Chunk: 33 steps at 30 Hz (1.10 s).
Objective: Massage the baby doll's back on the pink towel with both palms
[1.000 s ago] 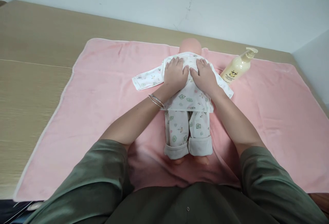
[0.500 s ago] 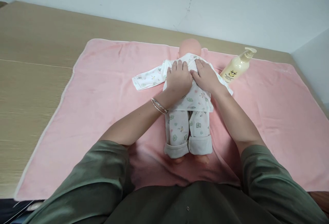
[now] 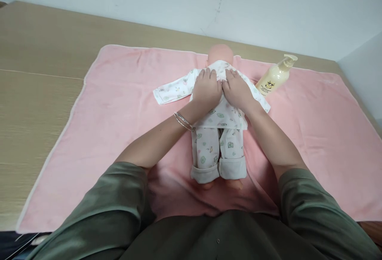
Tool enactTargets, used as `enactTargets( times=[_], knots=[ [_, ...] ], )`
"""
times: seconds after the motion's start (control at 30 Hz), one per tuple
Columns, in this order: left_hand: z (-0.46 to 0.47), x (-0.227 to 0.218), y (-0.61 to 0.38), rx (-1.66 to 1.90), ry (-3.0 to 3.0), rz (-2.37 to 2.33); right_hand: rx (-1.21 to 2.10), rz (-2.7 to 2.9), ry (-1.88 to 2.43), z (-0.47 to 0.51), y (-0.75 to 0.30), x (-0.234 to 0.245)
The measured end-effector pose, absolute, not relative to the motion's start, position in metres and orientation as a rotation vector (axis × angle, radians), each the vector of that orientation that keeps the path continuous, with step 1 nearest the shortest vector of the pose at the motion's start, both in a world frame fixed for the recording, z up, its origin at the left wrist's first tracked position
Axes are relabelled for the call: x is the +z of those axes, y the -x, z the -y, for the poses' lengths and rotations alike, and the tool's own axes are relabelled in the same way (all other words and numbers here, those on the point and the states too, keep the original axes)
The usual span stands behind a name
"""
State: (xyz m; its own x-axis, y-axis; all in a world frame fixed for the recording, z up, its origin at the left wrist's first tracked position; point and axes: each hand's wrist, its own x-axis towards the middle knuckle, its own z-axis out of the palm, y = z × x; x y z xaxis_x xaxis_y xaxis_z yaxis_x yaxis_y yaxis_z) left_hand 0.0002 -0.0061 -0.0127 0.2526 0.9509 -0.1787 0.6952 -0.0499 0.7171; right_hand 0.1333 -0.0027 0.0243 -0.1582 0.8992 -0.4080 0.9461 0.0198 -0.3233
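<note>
A baby doll point(image 3: 220, 53) lies on a pink towel point(image 3: 113, 105), its head far from me and its feet toward me. It wears a white printed top point(image 3: 223, 115) and matching trousers point(image 3: 217, 152) with rolled cuffs. My left hand point(image 3: 206, 88) lies flat on the doll's upper body, fingers stretched out toward the head, with thin bangles on the wrist. My right hand point(image 3: 237, 89) rests flat beside it, thumbs nearly touching. One empty-looking sleeve point(image 3: 173, 89) spreads to the left.
A cream pump bottle point(image 3: 276, 76) lies tilted on the towel just right of the doll's shoulder. The towel covers a light wooden table point(image 3: 36, 93) that runs up to a white wall. My green sleeves fill the near edge.
Both hands have slid closer together at the middle of the doll's upper body and a little toward its head. The doll and bottle have not moved.
</note>
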Motion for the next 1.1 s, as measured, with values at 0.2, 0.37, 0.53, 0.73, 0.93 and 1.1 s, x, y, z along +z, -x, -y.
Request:
enactTargets(
  times=[0.2, 0.37, 0.53, 0.73, 0.93, 1.1],
  knots=[
    [0.012, 0.016, -0.006, 0.256, -1.888, -1.520, -0.817, -2.065, -2.124, -0.006, -0.143, 0.013],
    [-0.012, 0.012, 0.008, 0.244, -1.750, -1.467, -0.672, -2.080, -2.064, 0.007, -0.120, 0.030],
    [-0.022, -0.004, 0.014, 0.334, -1.708, -1.420, -0.510, -2.210, -1.995, 0.023, -0.100, 0.043],
    [-0.014, -0.009, 0.008, 0.327, -1.701, -1.485, -0.640, -2.170, -2.025, 0.013, -0.112, 0.036],
    [-0.008, -0.016, 0.004, 0.446, -1.694, -1.535, -0.832, -2.155, -2.067, -0.002, -0.133, 0.018],
    [-0.008, -0.014, 0.004, 0.441, -1.720, -1.554, -0.972, -2.157, -2.012, -0.005, -0.141, 0.021]
  ],
)
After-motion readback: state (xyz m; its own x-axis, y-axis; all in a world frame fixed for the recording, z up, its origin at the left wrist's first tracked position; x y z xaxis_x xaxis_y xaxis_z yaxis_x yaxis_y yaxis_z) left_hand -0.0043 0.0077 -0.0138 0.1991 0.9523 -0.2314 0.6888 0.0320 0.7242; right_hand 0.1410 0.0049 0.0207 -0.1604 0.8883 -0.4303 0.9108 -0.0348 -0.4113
